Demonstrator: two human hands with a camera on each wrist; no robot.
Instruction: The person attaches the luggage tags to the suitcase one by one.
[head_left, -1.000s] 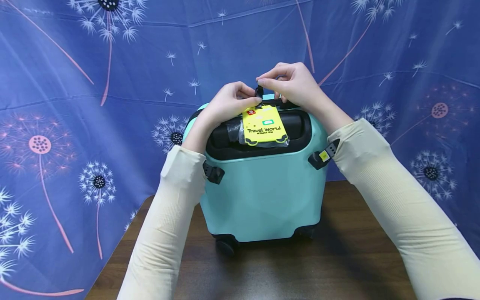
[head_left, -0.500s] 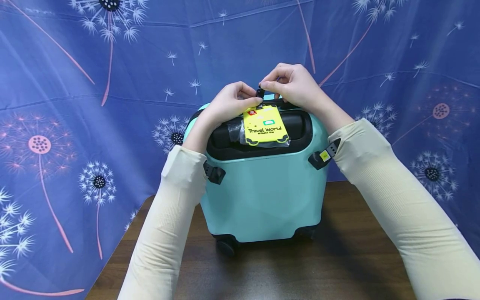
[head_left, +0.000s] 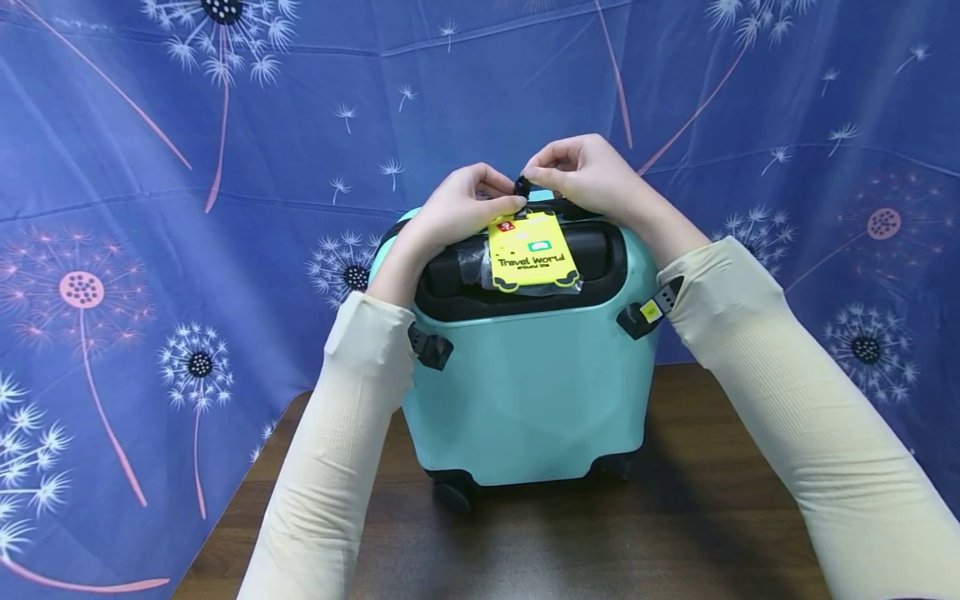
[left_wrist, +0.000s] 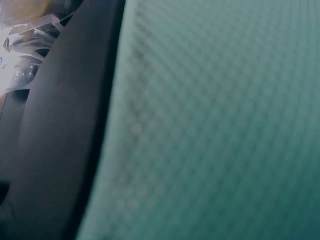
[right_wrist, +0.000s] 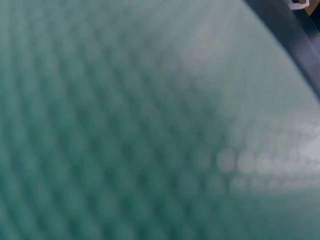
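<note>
A turquoise suitcase [head_left: 525, 400] stands upright in the head view, its black top recess facing me. Over the recess lies a yellow luggage tag [head_left: 531, 254] printed "Travel World". Its black strap [head_left: 522, 187] rises above the tag near the suitcase's top edge. From the left, my left hand [head_left: 467, 202] pinches the strap low down between thumb and fingers. My right hand [head_left: 592, 172] pinches the strap's upper end at the fingertips. Both wrist views are filled by the suitcase's textured shell [left_wrist: 215, 120], with neither hand showing there.
Clear plastic wrap [head_left: 471, 265] shows beside and under the tag. The suitcase's wheels [head_left: 453, 493] rest on a brown wooden table [head_left: 570, 546]. A blue cloth [head_left: 480, 92] with dandelion prints hangs close behind and to the sides.
My right hand has lowered slightly and shifted a little right, and the strap's upper end has come down with it. The left hand keeps its place on the strap.
</note>
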